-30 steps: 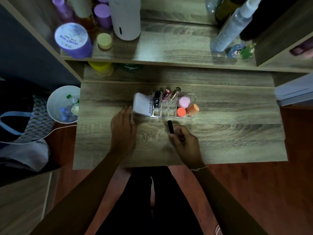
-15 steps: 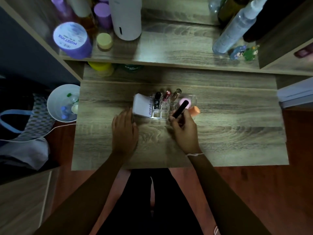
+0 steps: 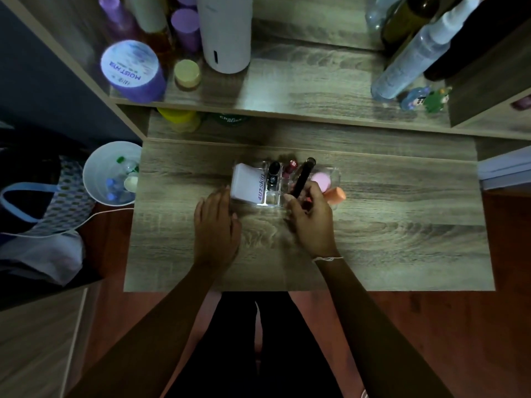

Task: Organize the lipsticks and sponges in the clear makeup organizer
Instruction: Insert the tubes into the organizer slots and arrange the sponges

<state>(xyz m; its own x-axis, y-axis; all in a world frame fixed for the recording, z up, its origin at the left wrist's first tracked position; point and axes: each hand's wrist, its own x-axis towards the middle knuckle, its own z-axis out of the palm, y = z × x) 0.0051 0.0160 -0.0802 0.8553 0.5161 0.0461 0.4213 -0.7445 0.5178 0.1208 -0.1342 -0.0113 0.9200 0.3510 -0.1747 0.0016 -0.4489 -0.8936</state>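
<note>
The clear makeup organizer (image 3: 272, 200) stands mid-table. It holds a white box (image 3: 246, 183) at its left, a black lipstick (image 3: 273, 173) and a red lipstick (image 3: 289, 168) upright in its small cells, and a pink sponge (image 3: 319, 179) and an orange sponge (image 3: 336, 195) at its right. My right hand (image 3: 311, 221) grips a long black lipstick tube (image 3: 302, 177) tilted over the middle cells. My left hand (image 3: 216, 226) rests flat on the table, its fingertips touching the organizer's left front corner.
A shelf behind the table carries a purple jar (image 3: 132, 70), a white bottle (image 3: 224, 33), a spray bottle (image 3: 411, 57) and small figurines (image 3: 425, 98). A white bin (image 3: 111, 173) and a bag (image 3: 34, 202) sit left of the table. My legs are below the front edge.
My right hand lifted the black tube from the table in front of the organizer and carried it forward over the cells, tilting it upright. My left hand stayed by the organizer's left corner.
</note>
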